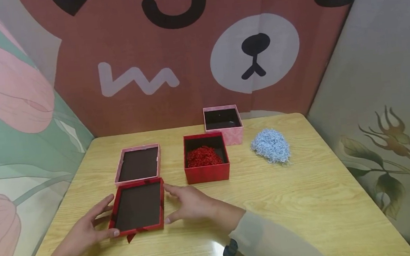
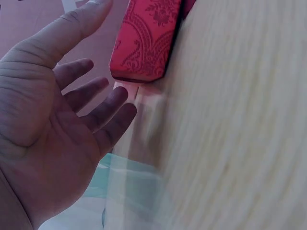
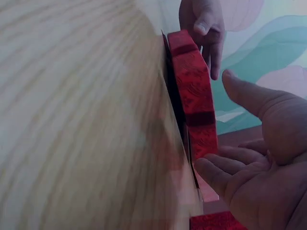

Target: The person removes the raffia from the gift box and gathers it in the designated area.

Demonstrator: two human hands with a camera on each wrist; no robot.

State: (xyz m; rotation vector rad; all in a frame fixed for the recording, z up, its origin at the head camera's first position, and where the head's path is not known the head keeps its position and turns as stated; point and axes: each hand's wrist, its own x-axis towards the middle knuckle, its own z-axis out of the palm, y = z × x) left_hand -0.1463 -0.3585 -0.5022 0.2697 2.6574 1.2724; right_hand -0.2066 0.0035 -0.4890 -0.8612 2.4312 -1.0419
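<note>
An upturned red box lid (image 1: 138,206) with a dark inside lies at the front left of the table, a bit of dark red ribbon (image 1: 130,237) poking out under its near edge. My left hand (image 1: 83,234) is at its left side, thumb by the near corner and fingers spread. On the opposite side is my right hand (image 1: 193,203), fingers extended by the far right corner and thumb apart from the fingers. The right wrist view shows the lid's patterned side (image 3: 194,91) next to my right fingertips; whether they touch, I cannot tell. Neither hand curls round the lid.
Behind the red lid lies an upturned pink lid (image 1: 138,164). A red box (image 1: 207,174) holding red shredded paper (image 1: 204,157) stands mid-table, with an open pink box (image 1: 233,135) behind it. To the right sits a heap of light blue shredded paper (image 1: 270,146).
</note>
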